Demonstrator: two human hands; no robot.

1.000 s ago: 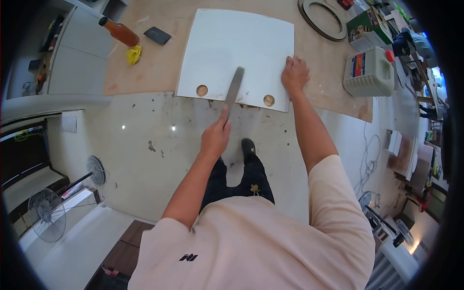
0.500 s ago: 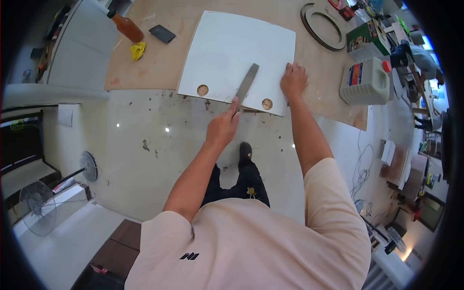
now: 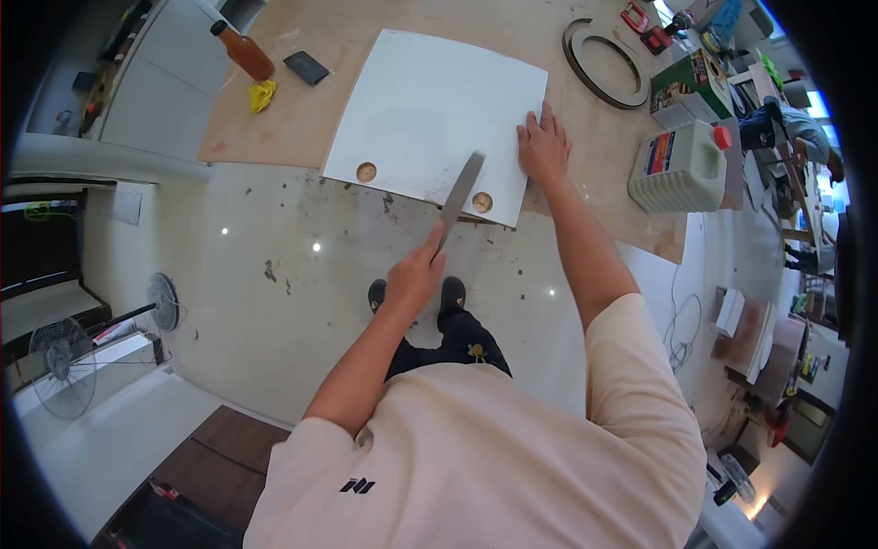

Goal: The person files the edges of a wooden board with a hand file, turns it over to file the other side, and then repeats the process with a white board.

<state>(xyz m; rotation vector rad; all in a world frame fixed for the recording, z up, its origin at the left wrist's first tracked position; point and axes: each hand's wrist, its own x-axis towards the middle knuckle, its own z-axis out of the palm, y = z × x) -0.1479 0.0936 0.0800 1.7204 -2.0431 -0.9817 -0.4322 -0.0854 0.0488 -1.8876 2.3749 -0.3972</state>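
Observation:
A flat metal file (image 3: 464,188) is in my left hand (image 3: 417,274), whose fingers are wrapped round its near end. The file lies across the front edge of a white board (image 3: 439,110), its far tip over the board's face beside a round hole (image 3: 482,202). A second round hole (image 3: 366,172) sits near the board's front left corner. Both holes show bare wood-coloured material. My right hand (image 3: 545,149) lies on the board's right edge with its fingers stretched out and the thumb on the white face.
On the brown worktable (image 3: 274,128) stand a sauce-coloured bottle (image 3: 245,53), a yellow crumpled piece (image 3: 262,95), a dark flat block (image 3: 305,68), a coil of edging strip (image 3: 606,64), a jug (image 3: 679,166) and a green box (image 3: 690,87). Debris dots the floor. Another person (image 3: 797,128) is at far right.
My left hand has drawn the file back toward my body and lower across the front edge. The right hand's fingers have straightened along the board's edge. The view has shifted slightly.

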